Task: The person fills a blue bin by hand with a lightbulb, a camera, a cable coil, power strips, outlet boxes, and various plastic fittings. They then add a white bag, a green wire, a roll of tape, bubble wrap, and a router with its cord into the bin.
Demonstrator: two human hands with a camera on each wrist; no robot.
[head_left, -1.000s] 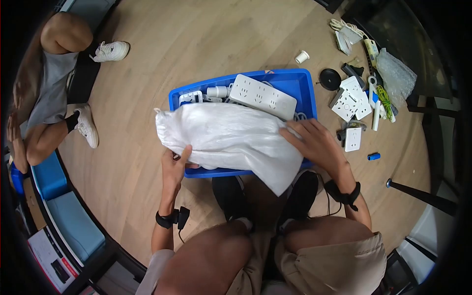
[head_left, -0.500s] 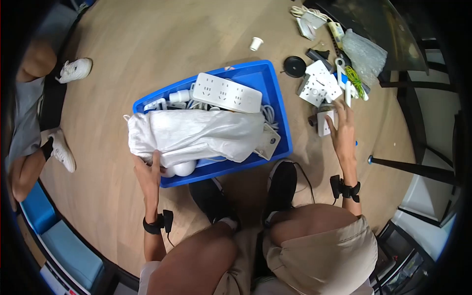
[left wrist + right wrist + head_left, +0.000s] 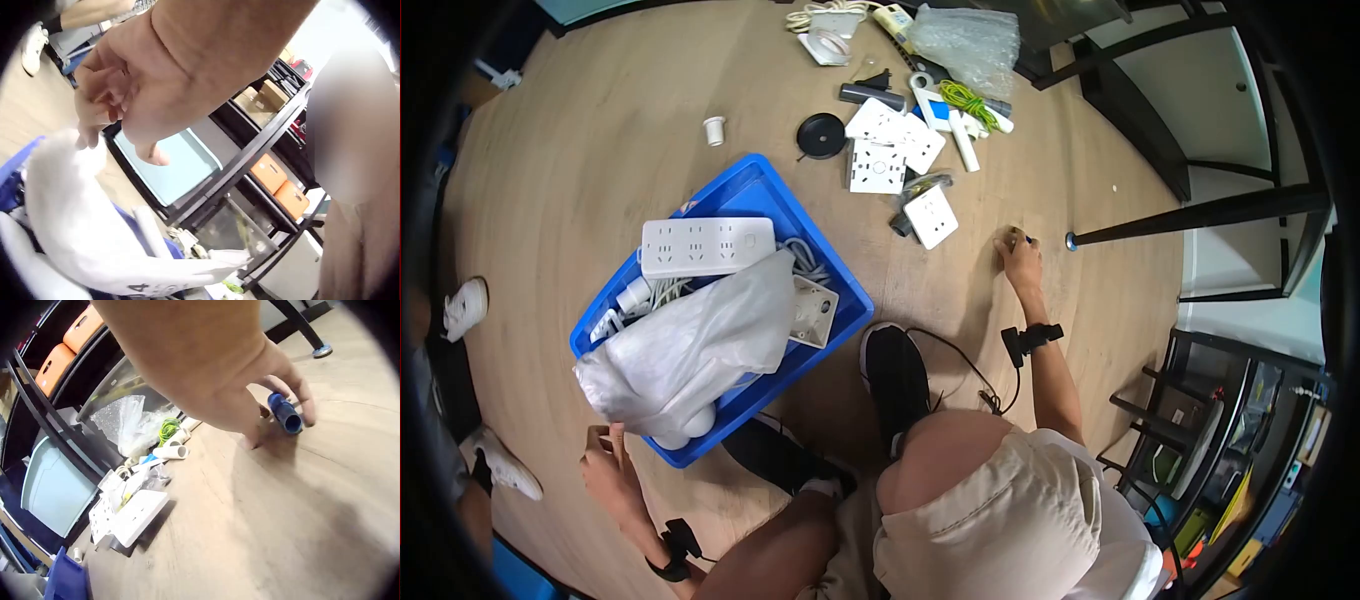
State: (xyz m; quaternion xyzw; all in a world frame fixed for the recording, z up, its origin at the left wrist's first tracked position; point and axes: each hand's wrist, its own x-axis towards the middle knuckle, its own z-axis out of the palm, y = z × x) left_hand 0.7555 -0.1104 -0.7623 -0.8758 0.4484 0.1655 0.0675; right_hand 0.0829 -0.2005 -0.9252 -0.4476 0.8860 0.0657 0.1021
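Note:
My right hand (image 3: pixel 1022 262) reaches down to the floor on the right. In the right wrist view its fingers arch around a short blue tube (image 3: pixel 285 414) that lies on the floor, with the thumb standing off to one side. In the head view the hand mostly hides that tube. My left hand (image 3: pixel 612 475) is by the lower left corner of the blue bin (image 3: pixel 852 312), fingers loosely bent. Its fingertips are right at the end of a white fabric bag (image 3: pixel 690 345), which lies across the bin, as the left wrist view shows too.
In the bin are a white power strip (image 3: pixel 708 247), cables and a square socket box (image 3: pixel 812 312). Socket plates (image 3: pixel 878 165), a black disc (image 3: pixel 821 135), green-yellow wire (image 3: pixel 968 104) and bubble wrap (image 3: pixel 968 48) lie on the floor. A black table leg (image 3: pixel 1200 216) stands right.
My right hand has left the bag and moved right, past the socket plates, to the blue tube. The left hand has drawn back slightly from the bag. The head view has turned right.

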